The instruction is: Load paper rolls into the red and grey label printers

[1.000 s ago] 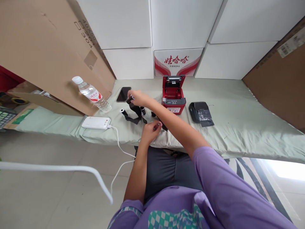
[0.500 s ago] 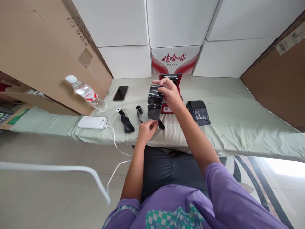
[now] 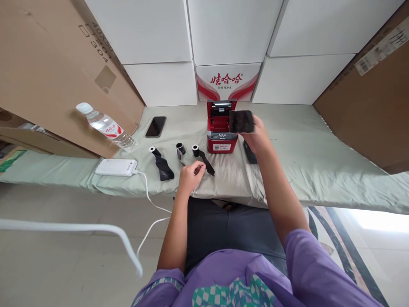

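Note:
My right hand grips a dark, glossy rectangular thing, slightly blurred, beside the raised lid of a small red-and-black printer. Its fingers are mostly hidden behind that thing. My left hand is closed in a pinch near the front of the bench; what its fingertips hold, if anything, is too small to make out. Just beyond it stands a black ribbon roll with a white core, its loose tail running right of my fingertips. Two more partly unwound rolls, a black roll and a dark-cored roll, are to its left.
A black packet lies partly behind my right wrist. Leftward are a phone, a white power bank with a cable, and a leaning water bottle. White boxes line the back; cardboard boxes flank the bench.
My right hand has moved right with the dark thing, from above my left hand to beside the printer. The printer and white-cored roll now show. My left hand stays pinched near the same place.

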`<state>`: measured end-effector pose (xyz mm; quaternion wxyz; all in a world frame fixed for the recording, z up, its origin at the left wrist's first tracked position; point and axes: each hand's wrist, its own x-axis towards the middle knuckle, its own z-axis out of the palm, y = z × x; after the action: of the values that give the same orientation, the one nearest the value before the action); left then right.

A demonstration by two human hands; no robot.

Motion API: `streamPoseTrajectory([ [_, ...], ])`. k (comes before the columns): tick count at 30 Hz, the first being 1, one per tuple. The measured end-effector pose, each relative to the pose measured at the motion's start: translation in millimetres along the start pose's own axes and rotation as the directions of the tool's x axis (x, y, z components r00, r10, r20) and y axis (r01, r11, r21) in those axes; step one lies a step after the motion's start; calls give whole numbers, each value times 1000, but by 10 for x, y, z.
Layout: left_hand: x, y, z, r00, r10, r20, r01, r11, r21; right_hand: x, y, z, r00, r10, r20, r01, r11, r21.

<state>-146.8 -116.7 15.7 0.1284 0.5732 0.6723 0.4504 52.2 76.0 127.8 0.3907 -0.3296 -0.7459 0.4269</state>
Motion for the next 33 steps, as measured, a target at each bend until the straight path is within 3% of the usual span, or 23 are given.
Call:
streamPoseTrajectory([
  [5, 5, 15, -7, 1000, 3, 0, -3, 1000, -7, 250, 1, 99, 997, -9, 75, 27, 971, -239],
  [8, 9, 26, -17, 1000, -11, 13, 11, 1000, -4, 464, 51, 169, 989, -73, 130, 122, 893, -433],
  [10, 11, 29, -22, 1000, -17, 19, 17, 1000, 3, 606, 104, 215, 970, -85, 229, 199, 821, -535],
  [13, 12, 26, -21, 1000, -18, 16, 18, 1000, 4, 776, 172, 274, 926, -29, 375, 274, 737, -619],
  [16, 13, 18, -13, 1000, -10, 6, 10, 1000, -8, 888, 192, 320, 912, 41, 408, 269, 691, -671],
  [23, 18, 14, -10, 1000, 0, 5, 0, 1000, -5, 1000, 109, 396, 875, 242, 419, 165, 666, -728],
  [27, 12, 18, -14, 1000, -9, 11, 9, 1000, -17, 882, 42, 343, 907, 161, 390, 134, 766, -629],
  [29, 10, 20, -14, 1000, -8, 10, 9, 1000, -21, 775, 9, 293, 899, 109, 425, 161, 820, -550],
  [33, 7, 26, -14, 1000, 2, 7, -2, 1000, -16, 597, -9, 212, 905, -69, 421, 296, 812, -503],
])
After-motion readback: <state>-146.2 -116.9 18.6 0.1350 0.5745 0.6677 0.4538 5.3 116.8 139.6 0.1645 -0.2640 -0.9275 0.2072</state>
